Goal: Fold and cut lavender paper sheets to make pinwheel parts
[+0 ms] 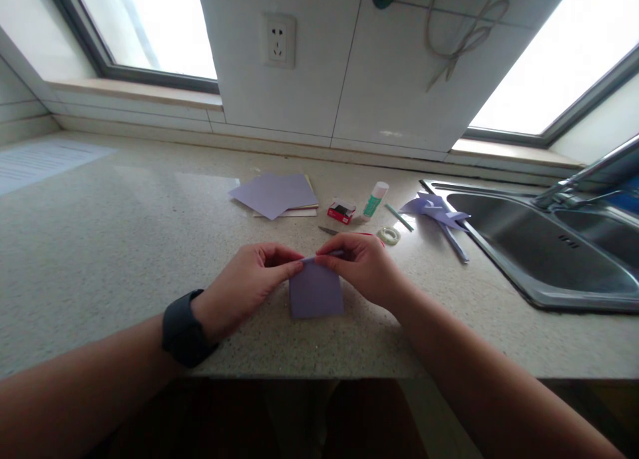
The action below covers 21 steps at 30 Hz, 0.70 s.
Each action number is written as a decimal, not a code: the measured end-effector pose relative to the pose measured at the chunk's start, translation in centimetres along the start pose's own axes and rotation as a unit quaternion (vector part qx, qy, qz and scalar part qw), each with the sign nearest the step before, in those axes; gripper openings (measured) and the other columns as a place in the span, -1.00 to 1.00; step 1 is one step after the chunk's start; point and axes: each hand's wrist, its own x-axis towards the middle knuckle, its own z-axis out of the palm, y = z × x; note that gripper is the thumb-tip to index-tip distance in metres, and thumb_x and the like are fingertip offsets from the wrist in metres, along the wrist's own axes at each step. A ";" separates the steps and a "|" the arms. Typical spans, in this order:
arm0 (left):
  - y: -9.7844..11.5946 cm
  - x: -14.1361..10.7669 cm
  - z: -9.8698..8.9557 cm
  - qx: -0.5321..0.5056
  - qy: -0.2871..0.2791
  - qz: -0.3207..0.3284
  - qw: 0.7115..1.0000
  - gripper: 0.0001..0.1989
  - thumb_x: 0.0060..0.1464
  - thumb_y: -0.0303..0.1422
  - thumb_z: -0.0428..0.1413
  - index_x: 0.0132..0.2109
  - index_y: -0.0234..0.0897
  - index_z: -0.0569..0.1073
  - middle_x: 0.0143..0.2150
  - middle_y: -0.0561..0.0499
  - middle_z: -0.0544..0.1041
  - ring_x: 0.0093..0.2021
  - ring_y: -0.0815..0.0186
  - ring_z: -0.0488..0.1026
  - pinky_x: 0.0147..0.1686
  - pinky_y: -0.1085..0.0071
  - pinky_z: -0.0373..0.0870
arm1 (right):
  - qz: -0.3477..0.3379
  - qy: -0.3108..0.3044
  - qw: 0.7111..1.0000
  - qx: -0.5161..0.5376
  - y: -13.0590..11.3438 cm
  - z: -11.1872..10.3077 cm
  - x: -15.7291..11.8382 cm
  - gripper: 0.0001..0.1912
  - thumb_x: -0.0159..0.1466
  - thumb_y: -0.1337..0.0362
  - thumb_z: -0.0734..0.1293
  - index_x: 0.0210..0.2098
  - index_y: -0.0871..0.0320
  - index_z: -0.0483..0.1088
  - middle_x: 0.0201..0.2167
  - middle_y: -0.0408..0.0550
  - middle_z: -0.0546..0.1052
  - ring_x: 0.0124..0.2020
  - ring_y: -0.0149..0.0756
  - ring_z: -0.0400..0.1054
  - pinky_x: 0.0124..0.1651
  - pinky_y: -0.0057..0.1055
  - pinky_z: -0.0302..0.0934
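A small sheet of purple paper (317,291) hangs between my two hands, close above the front part of the counter. My left hand (254,276), with a dark watch (184,329) on its wrist, pinches the paper's upper left edge between thumb and fingers. At the upper right edge, my right hand (362,266) grips it the same way. The top edge looks folded or rolled under the fingertips. Just beyond the right hand lie scissors (327,231), their handles mostly hidden by that hand. A roll of tape (389,235) is beside them.
Purple sheets (277,194) lie stacked at the back. Near them are a red and black box (341,211), an upright glue stick (375,201) and a thin green strip (399,217). A purple paper pinwheel (434,209) rests against the sink's rim (492,269). Printed paper (50,163) is far left.
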 end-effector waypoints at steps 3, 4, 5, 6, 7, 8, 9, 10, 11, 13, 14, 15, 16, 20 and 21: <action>0.1 0.0 0.0 0.000 -0.006 -0.005 1.000 -0.78 0.07 -0.24 0.27 -0.17 -0.26 0.62 -0.21 -0.05 0.66 -0.19 0.21 0.56 -0.12 0.30 0.44 | -0.001 -0.001 1.000 0.016 0.0 0.1 0.0 -0.90 0.15 0.25 0.48 -0.36 0.14 0.57 -0.45 -0.11 0.59 -0.41 -0.34 0.43 -0.38 -0.42 0.29; 0.1 0.0 0.0 0.000 -0.009 -0.005 1.000 -0.78 0.07 -0.24 0.27 -0.17 -0.26 0.61 -0.21 -0.06 0.66 -0.19 0.20 0.56 -0.12 0.30 0.44 | 0.000 -0.003 1.000 0.017 0.0 0.1 0.0 -0.91 0.15 0.26 0.48 -0.36 0.14 0.57 -0.44 -0.10 0.59 -0.41 -0.34 0.43 -0.38 -0.41 0.29; 0.1 0.0 0.0 -0.001 -0.012 -0.004 1.000 -0.77 0.06 -0.24 0.27 -0.16 -0.26 0.61 -0.20 -0.06 0.65 -0.18 0.20 0.56 -0.12 0.30 0.44 | 0.001 -0.004 1.000 0.017 0.0 0.1 -0.1 -0.91 0.15 0.25 0.48 -0.36 0.14 0.57 -0.44 -0.10 0.59 -0.41 -0.34 0.43 -0.37 -0.41 0.29; 0.1 0.1 0.0 -0.002 -0.014 -0.004 1.000 -0.77 0.07 -0.23 0.27 -0.16 -0.26 0.61 -0.19 -0.07 0.65 -0.18 0.20 0.56 -0.13 0.30 0.44 | 0.001 -0.007 1.000 0.015 0.1 0.1 -0.1 -0.90 0.16 0.25 0.48 -0.36 0.14 0.57 -0.44 -0.10 0.59 -0.40 -0.33 0.43 -0.37 -0.41 0.30; 0.1 0.1 -0.1 -0.003 -0.015 -0.003 1.000 -0.76 0.07 -0.22 0.26 -0.16 -0.26 0.61 -0.19 -0.07 0.65 -0.18 0.19 0.56 -0.14 0.30 0.44 | 0.001 -0.009 1.000 0.014 0.2 0.0 -0.1 -0.89 0.16 0.24 0.48 -0.35 0.14 0.57 -0.43 -0.10 0.59 -0.40 -0.33 0.43 -0.36 -0.41 0.30; 0.1 0.1 -0.1 -0.003 -0.015 -0.003 1.000 -0.75 0.07 -0.20 0.26 -0.17 -0.26 0.61 -0.18 -0.07 0.65 -0.18 0.19 0.55 -0.15 0.31 0.43 | 0.000 -0.010 1.000 0.012 0.3 0.0 -0.1 -0.88 0.17 0.22 0.48 -0.34 0.13 0.57 -0.43 -0.10 0.59 -0.39 -0.33 0.44 -0.36 -0.41 0.30; 0.1 0.1 -0.1 -0.002 -0.014 -0.003 1.000 -0.74 0.08 -0.19 0.25 -0.17 -0.27 0.61 -0.18 -0.08 0.65 -0.18 0.19 0.55 -0.16 0.32 0.43 | -0.002 -0.010 1.000 0.009 0.3 0.1 -0.1 -0.87 0.17 0.21 0.48 -0.33 0.13 0.56 -0.42 -0.10 0.59 -0.38 -0.33 0.44 -0.35 -0.41 0.31; 0.1 0.1 0.0 0.001 -0.012 -0.001 1.000 -0.74 0.09 -0.17 0.25 -0.17 -0.27 0.61 -0.18 -0.08 0.65 -0.18 0.19 0.55 -0.17 0.32 0.43 | -0.005 -0.009 1.000 0.007 0.4 0.1 -0.1 -0.86 0.17 0.20 0.48 -0.32 0.13 0.56 -0.41 -0.10 0.59 -0.38 -0.32 0.45 -0.35 -0.41 0.31; 0.0 0.1 0.0 0.006 -0.010 0.002 1.000 -0.73 0.10 -0.16 0.24 -0.18 -0.27 0.61 -0.19 -0.08 0.65 -0.19 0.19 0.54 -0.18 0.33 0.43 | -0.006 -0.008 1.000 0.004 0.5 0.1 -0.1 -0.85 0.18 0.19 0.48 -0.31 0.12 0.56 -0.40 -0.10 0.60 -0.37 -0.32 0.46 -0.34 -0.40 0.32; 0.0 0.1 0.0 0.021 -0.007 0.009 1.000 -0.72 0.11 -0.15 0.22 -0.19 -0.27 0.61 -0.21 -0.07 0.65 -0.21 0.20 0.54 -0.20 0.34 0.42 | -0.009 -0.009 1.000 -0.009 0.6 0.2 -0.2 -0.82 0.18 0.18 0.48 -0.26 0.12 0.56 -0.36 -0.08 0.60 -0.34 -0.30 0.47 -0.31 -0.38 0.34; 0.0 0.1 0.0 0.030 -0.006 0.014 0.999 -0.72 0.12 -0.14 0.21 -0.19 -0.27 0.61 -0.22 -0.06 0.65 -0.21 0.20 0.54 -0.21 0.35 0.41 | -0.012 -0.010 1.000 -0.019 0.7 0.2 -0.2 -0.82 0.19 0.18 0.48 -0.25 0.12 0.55 -0.34 -0.08 0.61 -0.33 -0.29 0.48 -0.29 -0.37 0.35; -0.1 0.1 -0.1 0.038 -0.007 0.018 0.999 -0.71 0.13 -0.13 0.20 -0.19 -0.26 0.61 -0.22 -0.06 0.65 -0.22 0.20 0.54 -0.22 0.35 0.41 | -0.017 -0.012 0.999 -0.032 0.7 0.2 -0.2 -0.82 0.20 0.18 0.47 -0.23 0.12 0.55 -0.33 -0.07 0.61 -0.32 -0.28 0.48 -0.27 -0.37 0.36; -0.1 0.1 -0.1 0.047 -0.008 0.023 0.999 -0.70 0.14 -0.12 0.18 -0.18 -0.26 0.61 -0.23 -0.05 0.65 -0.23 0.20 0.53 -0.23 0.36 0.41 | -0.022 -0.017 0.999 -0.047 0.6 0.2 -0.3 -0.82 0.21 0.19 0.46 -0.22 0.12 0.55 -0.32 -0.08 0.61 -0.31 -0.29 0.48 -0.26 -0.37 0.36; -0.1 0.0 0.0 0.099 -0.003 0.040 0.994 -0.66 0.19 -0.09 0.12 -0.21 -0.27 0.61 -0.30 -0.03 0.64 -0.30 0.22 0.50 -0.32 0.39 0.37 | -0.047 -0.046 0.991 -0.116 0.3 0.0 -0.3 -0.87 0.26 0.23 0.41 -0.24 0.13 0.54 -0.37 -0.10 0.59 -0.35 -0.33 0.44 -0.31 -0.42 0.28; -0.1 0.0 0.0 0.113 0.002 0.044 0.993 -0.65 0.20 -0.09 0.10 -0.24 -0.27 0.61 -0.33 -0.02 0.62 -0.33 0.23 0.49 -0.35 0.40 0.36 | -0.050 -0.050 0.989 -0.131 0.2 -0.1 -0.4 -0.87 0.27 0.22 0.40 -0.25 0.14 0.54 -0.39 -0.11 0.58 -0.38 -0.34 0.42 -0.34 -0.43 0.25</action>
